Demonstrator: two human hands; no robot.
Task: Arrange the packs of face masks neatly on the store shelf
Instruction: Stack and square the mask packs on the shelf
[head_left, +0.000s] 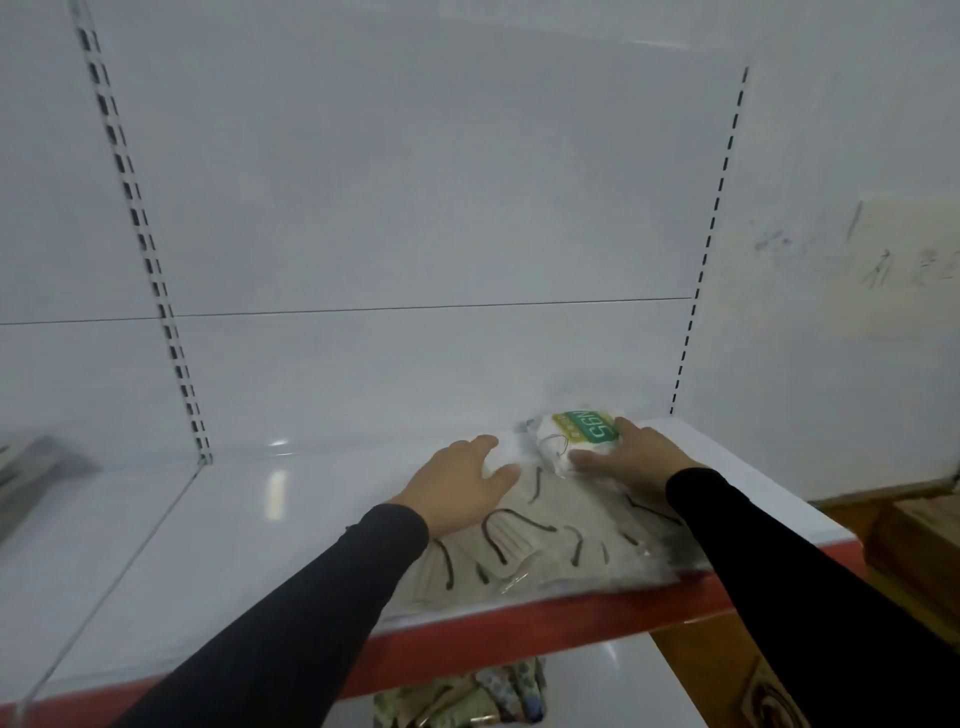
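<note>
Right fingers: the right hand (631, 453) curls round a white N95 mask pack (576, 432) with a green label, at the back of the shelf.
Left fingers: the left hand (464, 480) lies spread and relaxed, gripping nothing, resting on the clear beige mask packs (524, 545).
Packs: beige ones overlap loosely, reaching the shelf's (208, 545) red front edge.
Progress: early, I judge; the packs lie unaligned and most of the shelf is unfilled.
Below: patterned packets (467, 696) on the lower level.

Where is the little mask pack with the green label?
In the head view, the green-labelled mask pack sits at the back right of the white shelf, under the right hand, just behind the clear packs of beige masks.
</note>
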